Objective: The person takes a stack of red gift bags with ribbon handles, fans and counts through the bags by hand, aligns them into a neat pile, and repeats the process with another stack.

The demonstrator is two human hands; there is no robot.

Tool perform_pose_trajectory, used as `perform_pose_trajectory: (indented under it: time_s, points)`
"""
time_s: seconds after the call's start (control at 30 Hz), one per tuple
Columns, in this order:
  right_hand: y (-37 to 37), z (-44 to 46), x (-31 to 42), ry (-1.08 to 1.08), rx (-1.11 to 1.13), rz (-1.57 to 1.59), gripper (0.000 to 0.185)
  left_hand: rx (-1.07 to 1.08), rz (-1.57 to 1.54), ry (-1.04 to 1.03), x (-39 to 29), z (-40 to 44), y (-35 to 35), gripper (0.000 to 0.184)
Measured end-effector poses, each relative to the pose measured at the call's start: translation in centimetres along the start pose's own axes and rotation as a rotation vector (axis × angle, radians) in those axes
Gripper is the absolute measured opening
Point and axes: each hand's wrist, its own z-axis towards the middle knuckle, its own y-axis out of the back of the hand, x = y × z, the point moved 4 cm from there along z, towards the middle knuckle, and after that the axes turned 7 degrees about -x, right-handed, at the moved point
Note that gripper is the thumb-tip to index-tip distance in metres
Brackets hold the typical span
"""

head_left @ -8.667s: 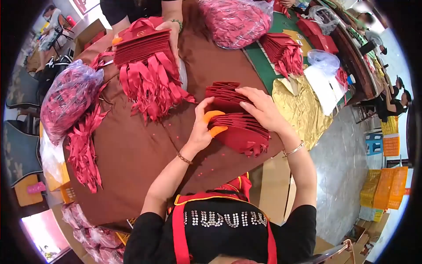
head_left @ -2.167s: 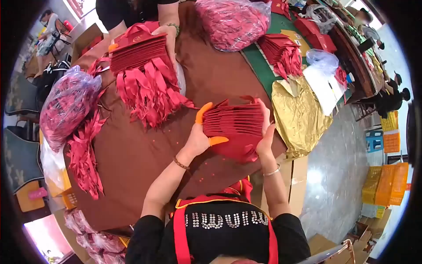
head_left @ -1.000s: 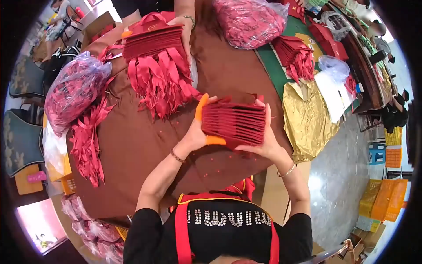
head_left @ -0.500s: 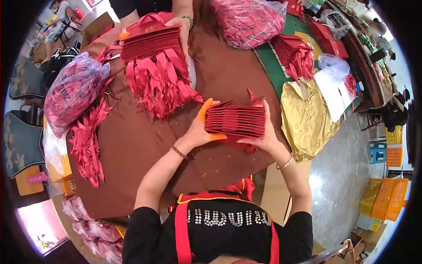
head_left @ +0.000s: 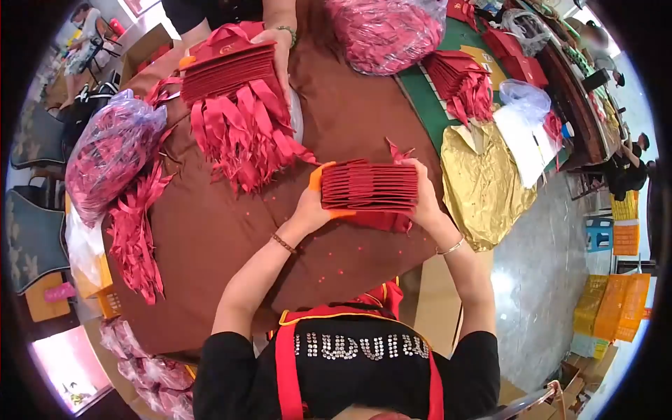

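Note:
Between my two hands is a stack of flat-folded red gift bags (head_left: 371,187), its layered edges facing up at me. My left hand (head_left: 315,203) grips the left end, with orange covers on the thumb and a finger. The right end is held by my right hand (head_left: 425,194), whose fingertips are partly hidden behind the stack. Red ribbon ends poke out above and below it. Across the table, a co-worker's hands (head_left: 278,52) hold a similar stack of red bags (head_left: 231,70) with many red ribbons (head_left: 241,133) hanging down.
A brown cloth (head_left: 210,259) covers the table, dotted with small red bits. Plastic sacks of red ribbon stand at the left (head_left: 115,157) and the far side (head_left: 385,31). Gold wrapping (head_left: 483,185) and another red bag stack (head_left: 458,80) lie to the right. Orange crates (head_left: 619,304) stand on the floor.
The bag stack in my hands has become more even, its upper left corner no longer sticking out. My right hand has shifted from under the stack to its right end.

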Motion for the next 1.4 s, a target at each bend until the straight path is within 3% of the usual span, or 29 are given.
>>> perform_pose_trajectory:
  time_s: [0.07, 0.13, 0.2, 0.23, 0.3, 0.37, 0.4, 0.43, 0.47, 0.5, 0.57, 0.63, 0.67, 0.73, 0.77, 0.8, 0.83, 0.87, 0.9, 0.93, 0.97, 1.0, 1.07, 1.13, 1.2, 1.27, 1.3, 1.33, 1.4]
  points:
    - [0.1, 0.0, 0.6, 0.090, 0.029, 0.016, 0.077, 0.177, 0.118, -0.093, -1.6, -0.1, 0.1, 0.094]
    - [-0.3, -0.3, -0.1, 0.021, 0.036, 0.024, 0.080, 0.149, 0.026, -0.045, -2.6, 0.0, 0.2, 0.092]
    - [-0.3, -0.1, -0.2, -0.035, 0.041, 0.029, 0.083, 0.103, 0.266, -0.020, -2.6, 0.6, 0.2, 0.042]
    - [-0.2, 0.1, 0.6, -0.042, 0.070, 0.040, 0.091, 0.087, 0.237, -0.048, -3.2, 0.8, 0.2, 0.029]
    - [0.7, 0.4, 2.4, -0.046, 0.105, 0.048, 0.099, 0.073, 0.273, -0.090, -3.1, 0.7, 0.2, 0.028]
    - [1.2, 0.5, 3.9, -0.121, 0.193, 0.357, 0.082, 0.054, 0.311, -0.122, -3.1, 0.7, 0.3, 0.028]
    - [0.9, 0.4, 3.9, -0.125, 0.196, 0.359, 0.082, 0.080, 0.326, -0.085, -3.0, 0.7, 0.1, 0.040]
    - [0.6, 0.3, 3.4, -0.238, 0.083, 0.505, 0.075, 0.108, 0.339, -0.048, -2.8, 0.7, -0.1, 0.053]
    - [0.2, 0.2, 3.0, -0.349, -0.034, 0.648, 0.069, 0.110, 0.338, -0.046, -2.7, 0.6, -0.4, 0.053]
    - [-0.6, 0.0, 3.4, -0.294, -0.152, 0.660, 0.056, 0.058, 0.313, -0.054, -2.5, 0.5, -0.5, 0.055]
    - [-1.2, 0.1, 2.9, -0.353, -0.180, 0.710, 0.056, 0.002, 0.287, -0.065, -2.6, 0.7, -0.9, 0.056]
    - [-1.2, -0.4, 2.7, -0.400, -0.186, 0.711, 0.055, -0.023, -0.026, -0.029, -2.7, 0.4, -1.3, 0.060]
    - [-1.0, -0.4, 2.8, -0.400, -0.192, 0.713, 0.055, -0.018, -0.023, -0.031, -2.6, 0.4, -1.6, 0.060]
    - [-0.9, -1.1, 2.7, -0.492, -0.120, 0.922, 0.057, -0.039, -0.408, 0.177, -1.7, 0.0, -2.3, 0.062]
    - [-0.7, -1.0, 2.0, -0.396, -0.062, 0.925, 0.063, -0.037, -0.412, 0.179, -1.7, 0.0, -2.1, 0.062]
    - [-0.3, -1.3, 2.0, -0.394, -0.061, 0.922, 0.063, -0.007, -0.200, 0.069, -2.2, 0.4, -1.5, 0.058]
    - [0.0, -1.3, 3.0, -0.391, 0.033, 0.792, 0.078, 0.020, 0.015, -0.041, -2.7, 0.6, -1.2, 0.055]
    - [-0.1, -1.3, 3.5, -0.386, 0.127, 0.663, 0.095, 0.013, 0.018, -0.042, -2.8, 0.8, -1.0, 0.055]
    - [0.6, -1.6, 3.3, -0.174, 0.233, 0.604, 0.129, 0.043, 0.094, -0.017, -2.8, 0.9, -1.0, 0.049]
    - [0.6, -1.4, 3.7, -0.166, 0.249, 0.614, 0.129, 0.063, 0.173, 0.014, -2.9, 0.9, -0.8, 0.043]
    - [0.8, -1.6, 4.0, -0.249, 0.282, 0.469, 0.138, 0.020, 0.014, 0.174, -3.4, 1.2, -0.7, 0.035]
    - [1.0, -1.7, 4.0, -0.328, 0.313, 0.321, 0.147, 0.012, 0.014, 0.173, -3.3, 1.1, -0.5, 0.035]
    - [1.3, -1.8, 3.4, -0.229, 0.306, 0.365, 0.144, 0.111, 0.080, -0.014, -3.7, 1.1, -0.4, 0.041]
    - [1.7, -1.8, 4.2, -0.140, 0.441, 0.483, 0.147, 0.058, -0.032, 0.028, -3.3, 1.1, -0.3, 0.045]
    - [1.5, -1.9, 4.7, -0.066, 0.366, 0.397, 0.137, 0.136, 0.083, 0.136, -2.8, 1.3, -0.5, 0.054]
    - [1.0, -1.8, 3.5, -0.112, 0.170, 0.096, 0.120, 0.132, 0.039, 0.145, -3.1, 1.3, -0.8, 0.059]
    - [0.6, -1.7, 3.5, -0.180, 0.022, 0.190, 0.093, 0.128, 0.000, 0.154, -3.2, 1.3, -0.9, 0.065]
    - [0.2, -1.8, 3.0, -0.176, 0.023, 0.191, 0.093, 0.124, 0.001, 0.151, -3.1, 1.2, -1.0, 0.065]
    - [-0.1, -1.8, 1.9, -0.006, -0.141, 0.238, 0.072, 0.193, -0.091, 0.170, -2.7, 0.6, -1.3, 0.061]
